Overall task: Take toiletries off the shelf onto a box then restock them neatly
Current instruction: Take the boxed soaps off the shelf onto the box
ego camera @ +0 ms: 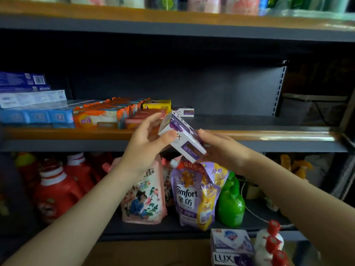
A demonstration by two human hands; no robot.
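A stack of purple-and-white soap boxes [181, 138] is held tilted in front of the middle shelf's wooden edge [269, 135]. My left hand [148, 140] grips its upper left side, thumb on the front face. My right hand [219, 148] grips its lower right end from below. One more purple soap box [184, 111] lies on the shelf behind. Left of it sit a yellow box [157, 105], pink soap boxes [143, 117], orange packs [99, 114] and blue toothpaste boxes [32, 104]. On a cardboard box [153, 253] at the bottom lie white soap boxes [231, 246].
The right part of the middle shelf [249, 121] is bare. Below stand red detergent bottles [55, 189], a pink refill pouch [144, 198], a purple Comfort pouch [194, 194] and a green bottle [231, 204]. White bottles with red caps [269, 244] stand at bottom right. Goods fill the top shelf [172, 18].
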